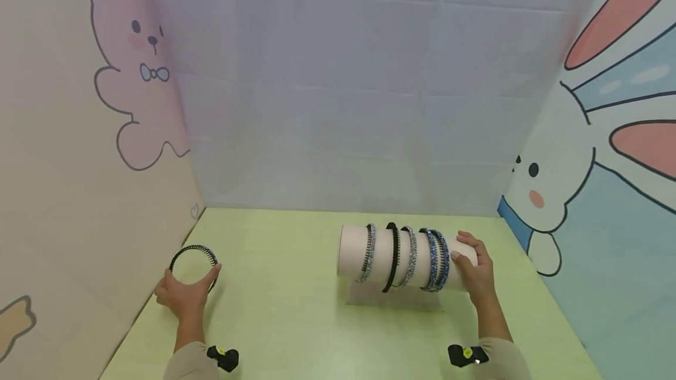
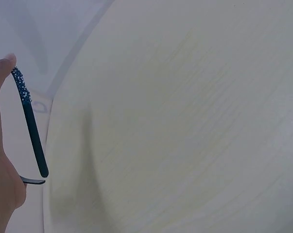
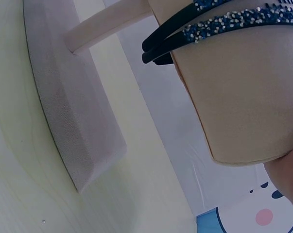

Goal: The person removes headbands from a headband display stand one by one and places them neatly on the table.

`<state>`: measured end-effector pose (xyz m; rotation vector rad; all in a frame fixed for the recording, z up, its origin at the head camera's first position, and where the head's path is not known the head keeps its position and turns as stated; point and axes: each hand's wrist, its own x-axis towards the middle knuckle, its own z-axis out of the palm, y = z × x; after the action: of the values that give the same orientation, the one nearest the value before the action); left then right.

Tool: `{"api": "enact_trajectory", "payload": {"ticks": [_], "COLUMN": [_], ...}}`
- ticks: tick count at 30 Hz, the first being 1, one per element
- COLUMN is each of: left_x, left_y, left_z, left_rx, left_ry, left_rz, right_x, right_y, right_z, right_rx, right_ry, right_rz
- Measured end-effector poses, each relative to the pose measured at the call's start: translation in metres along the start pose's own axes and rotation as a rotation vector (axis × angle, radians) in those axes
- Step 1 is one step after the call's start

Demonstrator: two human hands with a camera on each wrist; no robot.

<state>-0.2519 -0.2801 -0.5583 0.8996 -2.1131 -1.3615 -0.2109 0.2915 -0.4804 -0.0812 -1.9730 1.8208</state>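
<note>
At the left, my left hand [image 1: 186, 299] holds a headband [image 1: 198, 247] between thumb and fingers. It is dark, with small comb teeth along its inner side; blue glitter covers part of the band [image 2: 32, 128] in the left wrist view. My right hand [image 1: 479, 273] grips the right end of a pale cylindrical headband stand [image 1: 351, 254], thumb in front and fingers over the top. Several headbands ride on the cylinder: a silver glitter one [image 1: 371, 249] near the left end, a black one [image 1: 394, 263], another silver one [image 1: 412, 258] and two blue glitter ones [image 1: 445, 260] close to my right hand.
A pale base [image 1: 391, 299] supports the cylinder on the light yellow-green table [image 1: 274, 298]. A plain pale sheet [image 1: 327, 104] closes off the back. Side walls with cartoon animals stand left and right, the left one close to my left hand.
</note>
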Motion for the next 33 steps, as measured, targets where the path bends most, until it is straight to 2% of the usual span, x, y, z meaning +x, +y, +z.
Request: {"api": "enact_trajectory", "payload": {"ticks": [8,15,18,25,33], "left_x": [0.007,0.017,0.021,0.021,0.017], "left_y": [-0.007,-0.011,-0.013,-0.019,-0.024], "left_z": [0.0,0.005,0.003,-0.002,0.001], "left_rx": [0.035,0.072,0.135,0.351,0.467], "left_ry": [-0.024,-0.004,-0.03,-0.171,-0.214], "left_rz": [-0.025,-0.008,-0.013,-0.068,-0.043], "right_x": [-0.003,-0.003,-0.002,-0.001,-0.001], "right_y": [0.0,0.001,0.001,0.001,0.0], "right_z": [-0.001,-0.002,-0.002,-0.001,0.001], "right_rx": [-0.01,0.003,0.002,-0.011,-0.01], "right_ry": [-0.005,0.003,0.003,0.005,-0.003], "right_rz": [0.001,-0.011,-0.015,-0.016,-0.009]}}
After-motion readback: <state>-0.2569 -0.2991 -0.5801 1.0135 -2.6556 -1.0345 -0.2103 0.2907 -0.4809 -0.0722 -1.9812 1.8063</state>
